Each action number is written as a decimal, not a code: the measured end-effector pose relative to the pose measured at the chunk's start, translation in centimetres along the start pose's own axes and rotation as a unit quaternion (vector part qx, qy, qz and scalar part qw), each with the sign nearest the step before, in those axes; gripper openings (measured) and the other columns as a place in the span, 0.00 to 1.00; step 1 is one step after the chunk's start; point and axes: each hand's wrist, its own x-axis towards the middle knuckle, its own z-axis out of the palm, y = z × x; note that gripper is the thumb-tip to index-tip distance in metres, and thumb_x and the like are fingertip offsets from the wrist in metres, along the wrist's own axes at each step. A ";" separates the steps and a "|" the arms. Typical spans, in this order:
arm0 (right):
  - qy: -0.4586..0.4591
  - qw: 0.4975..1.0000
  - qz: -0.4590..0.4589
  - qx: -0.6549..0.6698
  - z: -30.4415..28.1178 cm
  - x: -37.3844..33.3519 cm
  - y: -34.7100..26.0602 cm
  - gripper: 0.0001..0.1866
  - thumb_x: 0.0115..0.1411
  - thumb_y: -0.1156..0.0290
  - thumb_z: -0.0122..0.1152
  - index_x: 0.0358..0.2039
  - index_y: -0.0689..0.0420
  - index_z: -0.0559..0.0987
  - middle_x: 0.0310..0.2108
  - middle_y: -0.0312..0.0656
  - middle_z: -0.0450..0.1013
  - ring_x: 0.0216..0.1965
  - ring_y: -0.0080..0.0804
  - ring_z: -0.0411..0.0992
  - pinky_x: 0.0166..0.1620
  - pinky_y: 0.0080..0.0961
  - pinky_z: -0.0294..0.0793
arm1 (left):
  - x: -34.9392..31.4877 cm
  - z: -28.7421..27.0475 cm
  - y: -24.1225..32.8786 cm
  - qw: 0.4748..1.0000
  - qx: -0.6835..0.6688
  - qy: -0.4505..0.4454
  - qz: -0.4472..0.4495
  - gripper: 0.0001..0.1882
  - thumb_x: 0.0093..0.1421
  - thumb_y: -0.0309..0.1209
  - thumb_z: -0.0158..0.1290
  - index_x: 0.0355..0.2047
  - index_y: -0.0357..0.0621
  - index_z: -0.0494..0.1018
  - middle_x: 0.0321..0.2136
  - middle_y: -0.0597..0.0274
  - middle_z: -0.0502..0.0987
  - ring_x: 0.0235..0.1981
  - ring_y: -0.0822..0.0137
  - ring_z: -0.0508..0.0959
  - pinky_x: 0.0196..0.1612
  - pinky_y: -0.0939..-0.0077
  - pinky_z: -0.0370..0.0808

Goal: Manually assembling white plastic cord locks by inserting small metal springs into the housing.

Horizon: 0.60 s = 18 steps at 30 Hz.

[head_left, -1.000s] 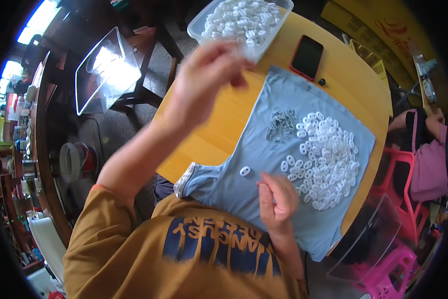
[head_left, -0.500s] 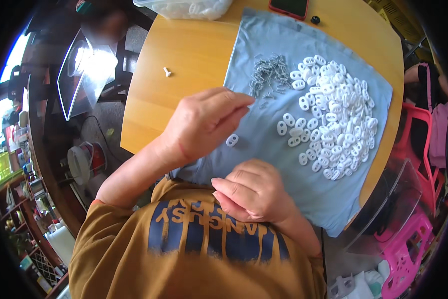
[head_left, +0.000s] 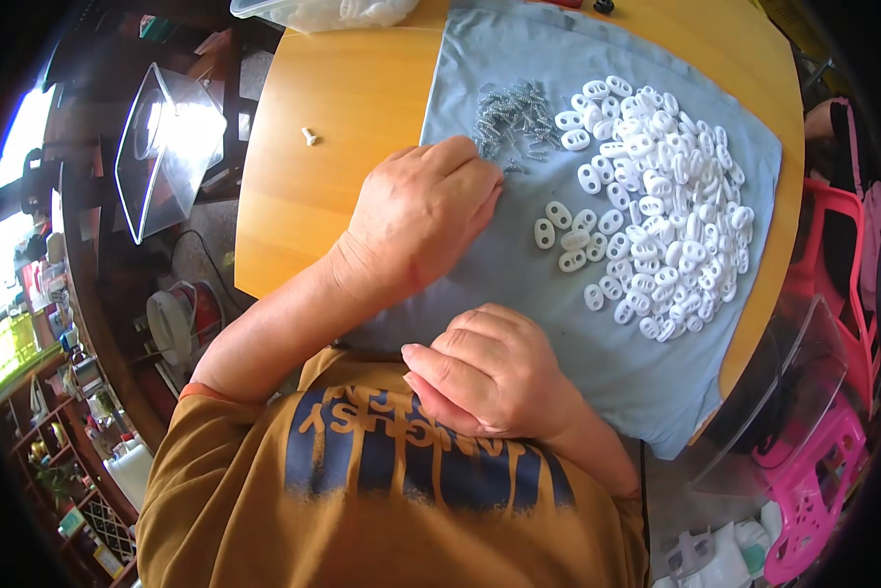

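My left hand is over the blue cloth, its fingers bent and drawn together close to a heap of small silver spring-like pieces. What those fingertips hold, if anything, is hidden. Nearer my body, my right hand is closed, thumb pressed against the curled fingers; its contents cannot be made out. To the right spreads a big pile of white oval plastic pieces, each with two holes. Several looser ovals lie at that pile's left side.
A small white plastic part lies on the bare wood of the table. At the far edge stands a clear tub with white pieces inside. A pink plastic stool and a red chair stand right of the table.
My left hand has moved away from my body toward the spring-like pieces. The single white oval beside it is out of sight. My right hand stays closed near my body. The view has shifted slightly.
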 end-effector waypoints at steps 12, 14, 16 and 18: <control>0.210 0.956 0.189 0.076 -2.1 0.1 -0.7 0.08 0.46 0.82 0.57 0.30 0.64 0.76 0.18 0.40 0.69 0.17 0.31 0.66 0.23 0.23 0.65 | -0.8 -0.9 1.2 0.979 -0.181 0.043 -0.088 0.05 0.44 0.21 0.54 0.22 0.42 0.71 0.20 0.62 0.70 0.19 0.67 0.71 0.21 0.77 0.68; 0.270 0.917 0.265 0.124 -1.6 -0.6 -0.8 0.07 0.50 0.82 0.56 0.32 0.65 0.76 0.21 0.40 0.70 0.20 0.25 0.67 0.25 0.19 0.65 | -1.0 -2.6 2.2 0.943 -0.308 -0.017 -0.128 0.03 0.46 0.18 0.52 0.22 0.37 0.71 0.20 0.66 0.70 0.21 0.77 0.69 0.24 0.85 0.65; 0.322 0.854 0.343 0.224 -1.5 -0.4 -1.3 0.07 0.54 0.80 0.56 0.34 0.67 0.74 0.26 0.39 0.71 0.25 0.19 0.67 0.29 0.14 0.65 | -1.3 -3.5 3.1 0.865 -0.455 -0.067 -0.200 0.04 0.45 0.17 0.52 0.22 0.37 0.70 0.20 0.66 0.70 0.22 0.77 0.68 0.26 0.86 0.64; 0.307 0.844 0.351 0.263 -1.7 -0.2 -1.3 0.08 0.55 0.79 0.56 0.35 0.67 0.74 0.26 0.38 0.71 0.25 0.18 0.67 0.29 0.13 0.66 | -1.6 -3.7 3.5 0.833 -0.492 -0.076 -0.241 0.04 0.45 0.17 0.52 0.22 0.38 0.70 0.21 0.66 0.70 0.24 0.77 0.68 0.27 0.86 0.64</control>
